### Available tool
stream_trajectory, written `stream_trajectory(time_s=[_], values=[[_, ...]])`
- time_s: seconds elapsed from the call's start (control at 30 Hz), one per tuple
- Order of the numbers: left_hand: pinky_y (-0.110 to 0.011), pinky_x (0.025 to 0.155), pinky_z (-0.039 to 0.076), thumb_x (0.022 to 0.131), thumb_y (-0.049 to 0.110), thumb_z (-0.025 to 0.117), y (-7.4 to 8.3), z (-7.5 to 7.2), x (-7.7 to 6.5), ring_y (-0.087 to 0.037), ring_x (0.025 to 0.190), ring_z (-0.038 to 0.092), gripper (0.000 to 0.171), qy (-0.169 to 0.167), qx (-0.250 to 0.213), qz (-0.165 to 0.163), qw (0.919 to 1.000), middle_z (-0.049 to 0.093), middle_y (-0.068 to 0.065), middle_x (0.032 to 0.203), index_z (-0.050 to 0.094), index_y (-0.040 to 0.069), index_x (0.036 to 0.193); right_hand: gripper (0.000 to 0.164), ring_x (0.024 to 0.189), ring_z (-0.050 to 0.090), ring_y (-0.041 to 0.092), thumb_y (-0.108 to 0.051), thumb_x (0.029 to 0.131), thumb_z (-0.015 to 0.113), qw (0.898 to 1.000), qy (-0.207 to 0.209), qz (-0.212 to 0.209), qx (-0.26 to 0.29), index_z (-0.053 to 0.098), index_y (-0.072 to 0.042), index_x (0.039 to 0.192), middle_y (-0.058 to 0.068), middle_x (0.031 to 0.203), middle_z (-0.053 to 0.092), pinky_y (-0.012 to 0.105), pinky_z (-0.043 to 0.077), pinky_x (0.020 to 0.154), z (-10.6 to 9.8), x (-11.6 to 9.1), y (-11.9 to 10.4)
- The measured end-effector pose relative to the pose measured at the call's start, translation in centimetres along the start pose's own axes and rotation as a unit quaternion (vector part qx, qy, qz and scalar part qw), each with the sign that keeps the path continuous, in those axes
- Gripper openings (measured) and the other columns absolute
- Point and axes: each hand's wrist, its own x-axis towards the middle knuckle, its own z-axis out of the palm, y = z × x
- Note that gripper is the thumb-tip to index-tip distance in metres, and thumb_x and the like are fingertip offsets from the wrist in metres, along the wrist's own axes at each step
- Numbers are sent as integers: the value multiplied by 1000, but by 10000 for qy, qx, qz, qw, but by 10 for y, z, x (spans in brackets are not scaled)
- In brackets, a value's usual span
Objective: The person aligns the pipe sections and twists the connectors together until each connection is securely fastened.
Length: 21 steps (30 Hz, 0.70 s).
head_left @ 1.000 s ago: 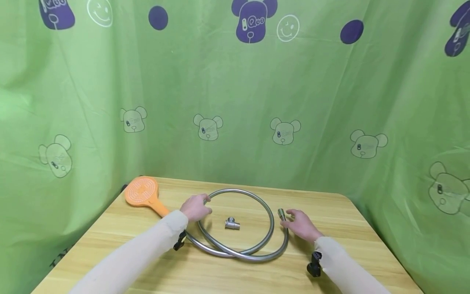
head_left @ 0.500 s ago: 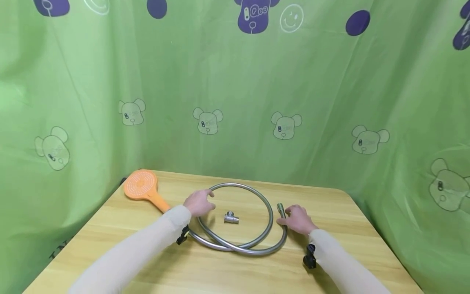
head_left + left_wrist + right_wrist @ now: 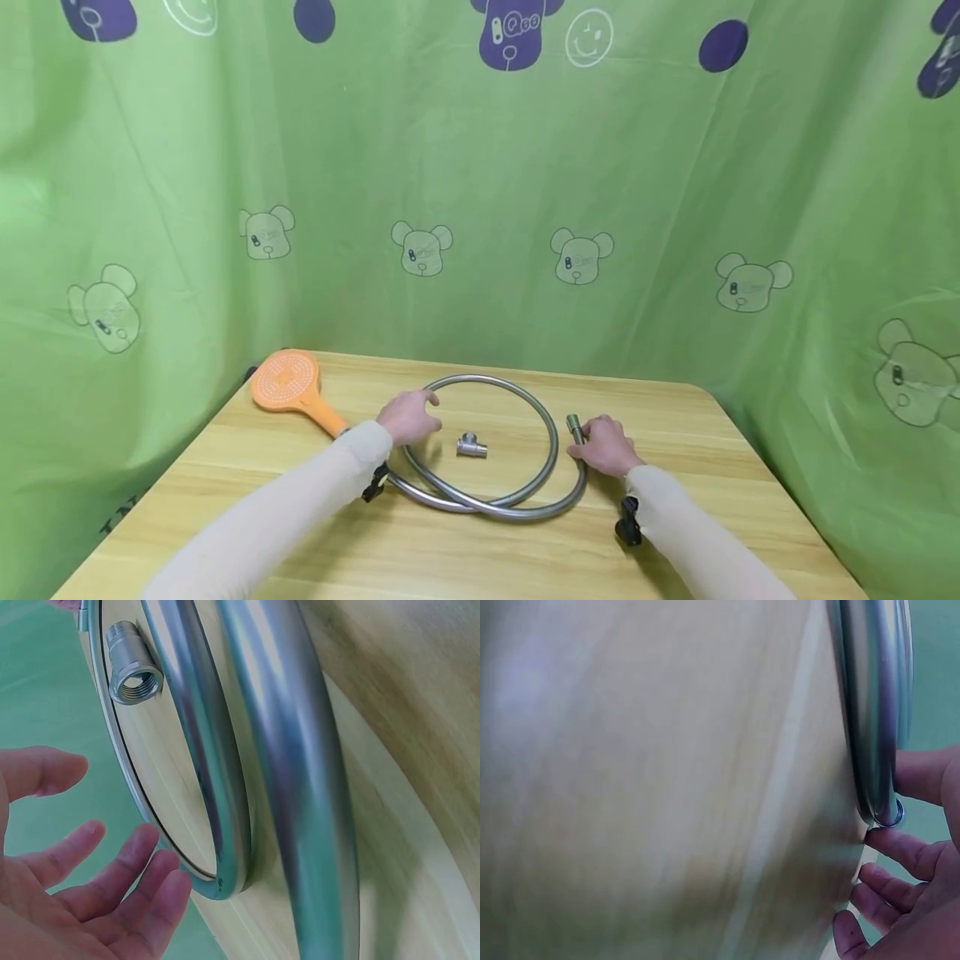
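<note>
A silver metal shower hose (image 3: 546, 417) lies looped on the table. My right hand (image 3: 609, 447) has thumb and forefinger on either side of the hose near its free end connector (image 3: 573, 422); the right wrist view shows the thumb against the hose (image 3: 877, 712). My left hand (image 3: 408, 418) hovers at the loop's left side, its fingers (image 3: 142, 847) loosely bent and holding nothing. Inside the loop lies a small chrome T-shaped fitting (image 3: 471, 446), its threaded opening visible in the left wrist view. An orange shower head (image 3: 285, 381) lies at the far left; my left forearm hides where its handle meets the hose.
The wooden table (image 3: 637, 550) has its back edge near a green patterned curtain (image 3: 480, 308), which also hangs along both sides. A small black camera is strapped to each wrist.
My right hand has shifted slightly left and its thumb and forefinger have closed in on the hose end. The left hand barely moved. The head view has tilted a little.
</note>
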Motion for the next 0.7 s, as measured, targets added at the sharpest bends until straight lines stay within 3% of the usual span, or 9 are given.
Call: stream_trajectory(time_s=[0.3,0.5,0.7], values=[[-42,78,54,86,24,73,1,4,-1,-21,79,60,49,-77,-176,42,9998,63,-21,132,62,8,131,32,110,50,41,-13,81,75,9997,222,-48,123,69,5,106,21,113,60,58,43,86,8,-3,-4],[-37,69,50,85,24,72,0,7,2,-20,69,55,49,-155,-230,56,9996,64,-22,131,62,8,130,38,95,60,32,-3,78,72,9980,447,-105,431,66,9,113,17,99,67,49,52,84,12,1,-4],[-48,86,54,86,26,73,2,9,2,-27,90,64,47,-181,-142,45,9997,64,-20,131,63,10,129,45,88,61,28,3,76,67,9930,495,107,1070,59,14,119,18,97,65,36,55,74,15,4,-8]])
